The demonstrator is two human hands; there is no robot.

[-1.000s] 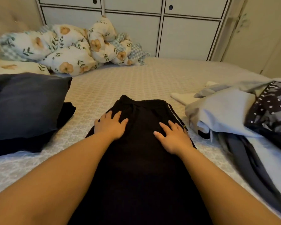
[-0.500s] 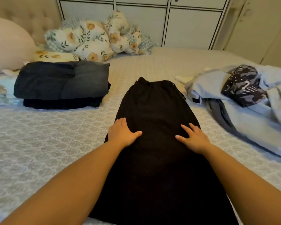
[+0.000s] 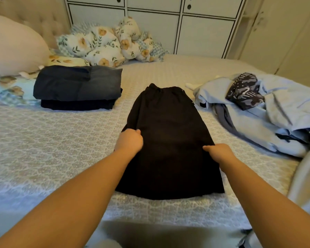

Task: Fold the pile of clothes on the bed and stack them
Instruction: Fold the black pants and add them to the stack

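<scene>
A black garment (image 3: 168, 140) lies lengthwise in the middle of the bed (image 3: 61, 149), waistband end pointing toward the white panelled cupboards (image 3: 168, 24) at the far side, hem end nearest the person. The bed carries a pale patterned cover. To the left sits a stack of folded dark clothes (image 3: 77, 88), and beyond it flowered pillows (image 3: 104, 45) lie against a padded headboard (image 3: 34, 17). To the right, just beside the garment, lies a loose pile of pale blue clothes (image 3: 276, 108) with a dark patterned piece (image 3: 244, 90) on top.

Half a second ago both hands lay flat, fingers spread, on top of the black cloth; now they have moved out to its sides and closed. The left hand (image 3: 130, 141) grips the garment's left edge with curled fingers, and the right hand (image 3: 218, 152) pinches the right edge, both about halfway along its length, the cloth stretched flat between them.
</scene>
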